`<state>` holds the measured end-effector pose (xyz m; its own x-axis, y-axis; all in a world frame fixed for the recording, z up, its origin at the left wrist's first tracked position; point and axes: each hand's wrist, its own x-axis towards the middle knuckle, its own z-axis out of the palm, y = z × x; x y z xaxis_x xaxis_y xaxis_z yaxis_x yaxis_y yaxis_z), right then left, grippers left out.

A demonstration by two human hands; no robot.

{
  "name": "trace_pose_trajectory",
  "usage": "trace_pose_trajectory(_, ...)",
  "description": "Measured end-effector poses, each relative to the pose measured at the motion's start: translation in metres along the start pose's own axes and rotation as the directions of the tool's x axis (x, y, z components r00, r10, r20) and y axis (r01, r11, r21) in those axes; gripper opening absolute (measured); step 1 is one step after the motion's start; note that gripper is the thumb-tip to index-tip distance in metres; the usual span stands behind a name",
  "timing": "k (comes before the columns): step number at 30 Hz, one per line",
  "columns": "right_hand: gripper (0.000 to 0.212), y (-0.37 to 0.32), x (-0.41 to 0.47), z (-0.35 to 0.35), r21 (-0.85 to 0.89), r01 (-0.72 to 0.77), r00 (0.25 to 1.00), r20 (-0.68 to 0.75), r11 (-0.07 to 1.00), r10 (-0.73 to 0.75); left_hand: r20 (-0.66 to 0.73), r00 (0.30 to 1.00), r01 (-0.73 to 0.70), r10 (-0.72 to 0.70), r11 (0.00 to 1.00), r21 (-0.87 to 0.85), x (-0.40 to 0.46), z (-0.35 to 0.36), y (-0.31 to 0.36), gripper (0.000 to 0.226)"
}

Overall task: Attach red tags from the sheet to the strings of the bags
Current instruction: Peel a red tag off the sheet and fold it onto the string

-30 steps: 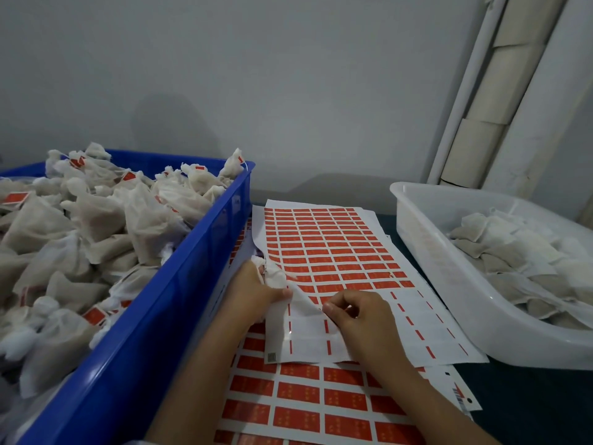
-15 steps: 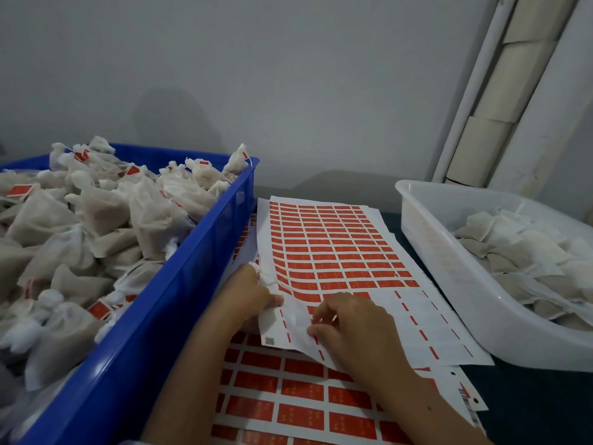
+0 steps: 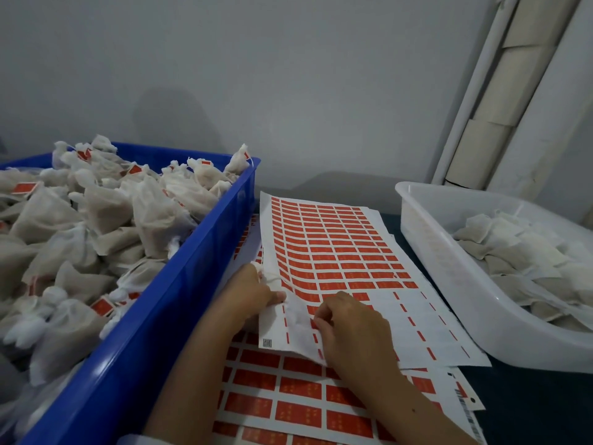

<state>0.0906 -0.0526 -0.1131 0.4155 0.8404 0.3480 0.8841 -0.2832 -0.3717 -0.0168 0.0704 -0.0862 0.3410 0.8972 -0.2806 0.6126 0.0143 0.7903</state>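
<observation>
White mesh of a small bag [image 3: 296, 316] is pinched against the tag sheet [image 3: 337, 252] by the left hand [image 3: 253, 292], thumb curled over it. At the sheet's stripped near edge, the right hand's [image 3: 353, 329] fingertips are pressed together on the bag's lower part. Rows of red tags [image 3: 324, 245] fill the sheet's far part. More sheets [image 3: 288, 396] lie beneath. A blue crate [image 3: 179, 300] of tagged bags stands left, a white tub [image 3: 449, 268] of bags right.

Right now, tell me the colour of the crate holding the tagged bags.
Blue crate, clearest in the head view.
</observation>
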Motion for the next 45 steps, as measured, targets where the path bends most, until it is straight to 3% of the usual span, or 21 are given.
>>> trace_pose_trajectory(3,0.008,0.007,-0.001,0.000,0.177,-0.118,0.992,-0.011,0.977,0.122,0.047,0.998,0.044,-0.038,0.989,-0.144,0.001,0.000,0.002,0.043)
trace_pose_trajectory(6,0.014,0.009,-0.005,0.004,0.304,-0.144,0.987,-0.026,0.942,0.160,0.110,0.992,0.092,-0.064,0.960,-0.264,-0.002,-0.001,0.004,0.050)
trace_pose_trajectory(11,0.016,0.012,-0.006,0.004,0.445,-0.161,0.979,-0.039,0.881,0.199,0.109,0.988,0.099,-0.105,0.993,0.064,-0.013,0.005,0.005,0.076)
trace_pose_trajectory(16,0.015,0.012,-0.006,0.004,0.496,-0.187,0.977,0.002,0.848,0.214,0.173,0.982,0.061,-0.076,0.994,0.092,-0.015,0.009,0.004,0.052)
trace_pose_trajectory(23,0.017,0.010,-0.007,0.003,0.496,-0.133,0.986,-0.024,0.858,0.166,0.180,0.983,0.040,-0.030,0.998,-0.053,-0.016,0.016,0.002,0.052)
trace_pose_trajectory(34,0.017,0.004,-0.012,0.000,0.162,0.044,0.997,-0.077,0.986,-0.032,0.134,0.989,0.062,-0.056,0.997,-0.044,-0.012,0.012,-0.002,0.055)
trace_pose_trajectory(45,0.018,0.006,-0.010,0.001,0.087,0.100,0.992,-0.086,0.991,-0.093,0.173,0.985,0.046,-0.031,0.995,-0.089,-0.012,0.018,-0.003,0.059)
